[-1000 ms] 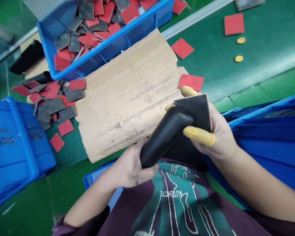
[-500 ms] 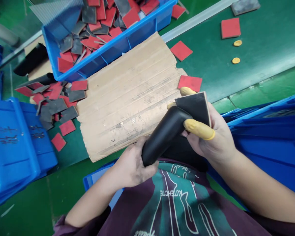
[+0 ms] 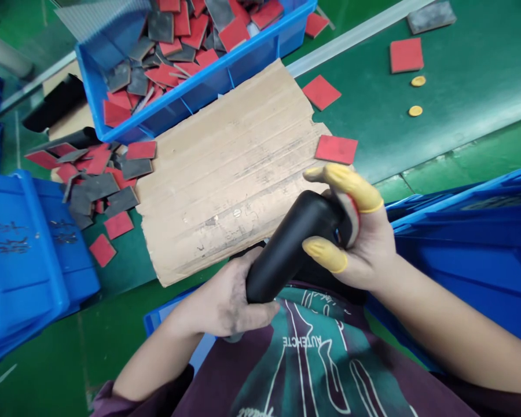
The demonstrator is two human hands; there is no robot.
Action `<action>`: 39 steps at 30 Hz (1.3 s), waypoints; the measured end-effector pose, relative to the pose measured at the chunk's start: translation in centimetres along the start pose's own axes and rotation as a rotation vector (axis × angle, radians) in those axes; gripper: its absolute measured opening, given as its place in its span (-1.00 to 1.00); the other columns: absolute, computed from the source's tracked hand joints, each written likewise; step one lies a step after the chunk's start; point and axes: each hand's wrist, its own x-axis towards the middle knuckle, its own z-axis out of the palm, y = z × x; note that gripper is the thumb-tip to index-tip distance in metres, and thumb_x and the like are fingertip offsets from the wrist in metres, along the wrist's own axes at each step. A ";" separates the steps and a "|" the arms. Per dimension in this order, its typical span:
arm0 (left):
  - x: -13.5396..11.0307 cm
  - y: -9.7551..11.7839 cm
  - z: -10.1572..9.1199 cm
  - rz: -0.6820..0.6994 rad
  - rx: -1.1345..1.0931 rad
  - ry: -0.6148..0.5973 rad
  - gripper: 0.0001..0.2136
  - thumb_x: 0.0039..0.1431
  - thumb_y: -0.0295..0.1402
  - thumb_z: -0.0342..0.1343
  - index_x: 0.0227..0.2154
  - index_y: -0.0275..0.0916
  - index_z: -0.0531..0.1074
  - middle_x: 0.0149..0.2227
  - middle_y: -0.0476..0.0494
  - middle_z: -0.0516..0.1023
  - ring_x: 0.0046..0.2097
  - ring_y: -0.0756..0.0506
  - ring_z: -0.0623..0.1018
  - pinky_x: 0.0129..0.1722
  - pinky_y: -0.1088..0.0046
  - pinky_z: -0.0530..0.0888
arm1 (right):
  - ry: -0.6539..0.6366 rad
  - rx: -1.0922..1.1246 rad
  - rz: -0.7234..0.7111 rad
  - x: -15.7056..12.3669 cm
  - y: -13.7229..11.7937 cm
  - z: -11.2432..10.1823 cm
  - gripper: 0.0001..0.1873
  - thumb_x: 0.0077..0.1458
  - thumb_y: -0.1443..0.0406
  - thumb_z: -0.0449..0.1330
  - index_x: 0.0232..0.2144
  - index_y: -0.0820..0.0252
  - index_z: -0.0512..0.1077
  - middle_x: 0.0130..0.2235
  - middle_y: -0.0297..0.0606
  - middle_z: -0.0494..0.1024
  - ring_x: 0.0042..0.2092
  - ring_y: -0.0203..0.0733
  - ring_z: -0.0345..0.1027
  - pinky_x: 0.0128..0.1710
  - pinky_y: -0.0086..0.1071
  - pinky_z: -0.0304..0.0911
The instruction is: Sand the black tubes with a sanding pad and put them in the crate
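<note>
In the head view my left hand (image 3: pixel 234 298) is wrapped round the lower end of a smooth black bent tube (image 3: pixel 282 249), held tilted above my lap. My right hand (image 3: pixel 371 243), with yellow finger cots on thumb and fingers, curls about the tube's upper, bent end. Between its palm and the tube is a square sanding pad (image 3: pixel 351 217), bent into a curve with its edge showing. Part of the pad is hidden by the fingers. Just beyond, a flat red pad (image 3: pixel 336 149) lies at the edge of a cardboard sheet (image 3: pixel 226 174).
A blue bin (image 3: pixel 200 95) full of red and grey pads stands behind the cardboard. More pads (image 3: pixel 99 185) are heaped at left beside blue crates (image 3: pixel 21 260). Black tubes (image 3: pixel 54 104) lie far left. Two yellow finger cots (image 3: pixel 415 110) rest on the green table (image 3: pixel 469 87).
The pad was flat, its dark face showing, in my right hand; now it is bent round the tube's end. My right fingers have curled over it. The tube shifted slightly down and left.
</note>
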 end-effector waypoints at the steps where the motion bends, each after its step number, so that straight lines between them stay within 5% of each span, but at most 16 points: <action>1: 0.0 0.1 0.0 -0.002 0.027 0.012 -0.72 0.03 -0.36 0.21 -0.17 -0.21 0.36 -0.44 0.07 0.39 -0.46 0.00 0.37 -0.46 0.43 0.35 | 0.002 -0.076 -0.047 0.2 0.1 -0.1 -0.34 0.14 -0.13 0.12 0.24 -0.20 0.21 0.08 -0.14 0.44 0.16 0.17 0.31 0.12 0.21 0.29; 7: -0.1 -0.2 0.4 -0.102 0.251 0.195 -0.63 -0.01 -0.37 0.19 -0.08 -0.21 0.37 -0.27 -0.04 0.48 -0.26 -0.12 0.50 -0.26 0.31 0.46 | -0.134 -0.389 -0.207 1.6 1.3 -0.1 -0.52 0.17 -0.11 0.10 -0.02 -0.05 0.50 0.01 -0.08 0.40 0.04 0.12 0.37 -0.04 0.02 0.37; 12: -0.2 -1.1 0.2 -0.101 0.453 0.301 -0.63 0.01 -0.34 0.15 -0.07 -0.20 0.33 -0.35 0.01 0.46 -0.38 -0.06 0.45 -0.37 0.37 0.42 | -0.228 -0.359 -0.378 4.0 1.6 0.1 -0.54 0.18 -0.07 0.13 -0.17 0.16 0.49 -0.25 -0.15 0.49 -0.26 -0.12 0.39 -0.29 -0.26 0.31; 19: -1.0 -1.8 -0.1 0.048 0.553 0.347 -0.56 0.00 -0.37 0.12 0.00 -0.21 0.31 -0.32 -0.02 0.51 -0.36 -0.07 0.50 -0.32 0.35 0.45 | -0.513 0.098 -0.140 5.6 0.7 -0.6 -0.60 0.01 0.06 0.36 -0.22 0.19 0.41 -0.35 -0.35 0.51 -0.35 -0.29 0.41 -0.33 -0.41 0.32; 24: -0.6 -2.5 0.0 0.132 0.465 0.321 -0.57 0.01 -0.38 0.14 0.00 -0.21 0.31 -0.24 -0.07 0.54 -0.29 -0.09 0.53 -0.26 0.34 0.48 | -0.317 0.518 0.073 4.1 0.3 0.8 -0.59 -0.09 0.15 0.44 -0.24 0.14 0.39 -0.24 -0.29 0.55 -0.19 -0.17 0.51 -0.18 -0.29 0.46; 29: 0.3 -2.5 1.0 0.165 0.368 0.315 -0.73 -0.07 -0.37 0.14 -0.25 -0.19 0.31 -0.45 0.06 0.42 -0.46 -0.01 0.40 -0.47 0.46 0.39 | -0.040 0.804 0.186 2.3 -1.4 2.9 -0.51 -0.09 0.12 0.45 -0.21 0.03 0.29 -0.22 -0.35 0.54 -0.18 -0.14 0.57 -0.20 -0.21 0.55; 33: 0.6 -2.2 1.8 0.108 0.456 0.467 -0.72 -0.12 -0.38 0.11 -0.26 -0.18 0.31 -0.47 0.04 0.45 -0.48 -0.04 0.44 -0.50 0.44 0.37 | 0.112 0.633 0.165 1.4 -2.0 3.9 -0.41 -0.04 0.06 0.41 -0.03 -0.09 0.22 -0.11 -0.32 0.53 -0.20 -0.15 0.57 -0.21 -0.19 0.56; 39: 0.6 -1.6 1.8 -0.073 0.724 0.582 -0.66 -0.05 -0.28 0.07 -0.15 -0.20 0.33 -0.46 -0.10 0.54 -0.46 -0.21 0.57 -0.49 0.29 0.44 | 0.183 0.022 -0.225 2.0 -1.0 3.2 -0.74 0.12 0.22 0.28 -0.12 -0.07 0.39 -0.07 -0.21 0.53 0.05 0.03 0.46 0.00 0.06 0.45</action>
